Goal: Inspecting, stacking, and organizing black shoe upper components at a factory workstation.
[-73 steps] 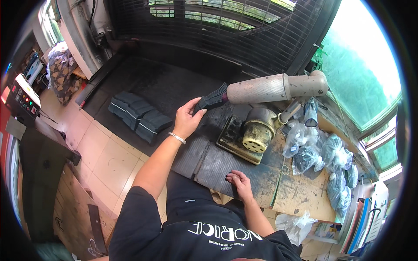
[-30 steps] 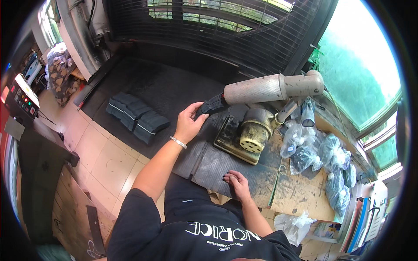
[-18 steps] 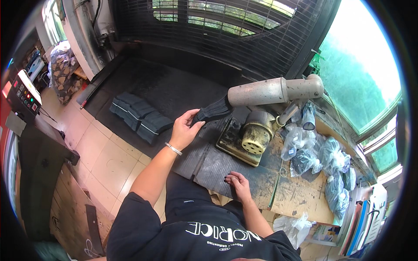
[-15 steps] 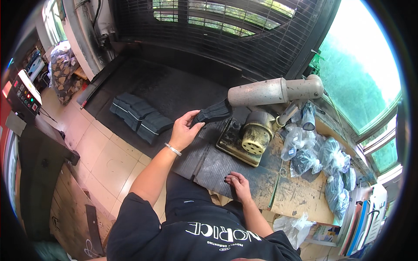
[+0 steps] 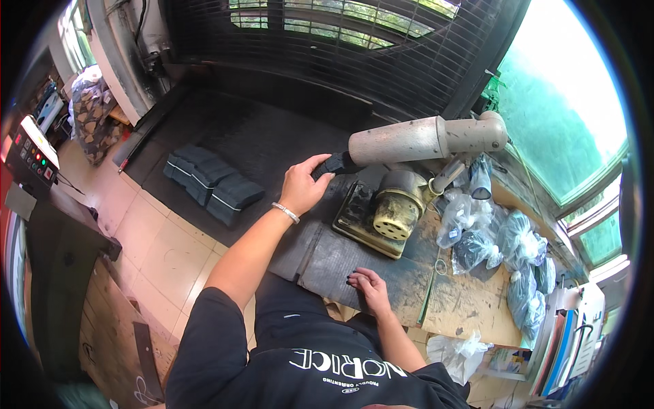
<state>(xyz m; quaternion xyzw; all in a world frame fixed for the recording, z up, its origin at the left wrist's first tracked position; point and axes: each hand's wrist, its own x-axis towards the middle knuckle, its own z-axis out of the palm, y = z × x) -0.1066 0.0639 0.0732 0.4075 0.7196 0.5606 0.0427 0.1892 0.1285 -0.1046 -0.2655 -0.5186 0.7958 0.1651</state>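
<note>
At the far left a control box with coloured buttons [image 5: 30, 153] stands beside a dark machine body. On the tiled floor [image 5: 160, 252] further right lies a stack of dark rubber pieces [image 5: 208, 180], on the edge of a black mat, well apart from both hands.

The left hand [image 5: 303, 185] is stretched forward over the bench [image 5: 463, 310]. Its fingers are curled around the black handle [image 5: 337, 163] of a long grey lever [image 5: 426, 138], so this hand is closed on the handle. The handle lies at the fingertips, on the right side of the hand, and the lever continues from there to the right, above the machine. A silver bracelet [image 5: 286, 213] is on the wrist.

Below the lever, just right of the left hand, sits a dirty yellowish press machine [image 5: 385, 215] on a flat base.

The right hand [image 5: 368, 286] rests nearer to the body, palm down on a dark rubber sheet [image 5: 327, 255] that hangs over the bench edge. Its fingers are spread and flat, holding nothing.

At the right side of the bench several clear plastic bags with dark pieces [image 5: 490, 238] lie together, near the window [image 5: 565, 116].
</note>
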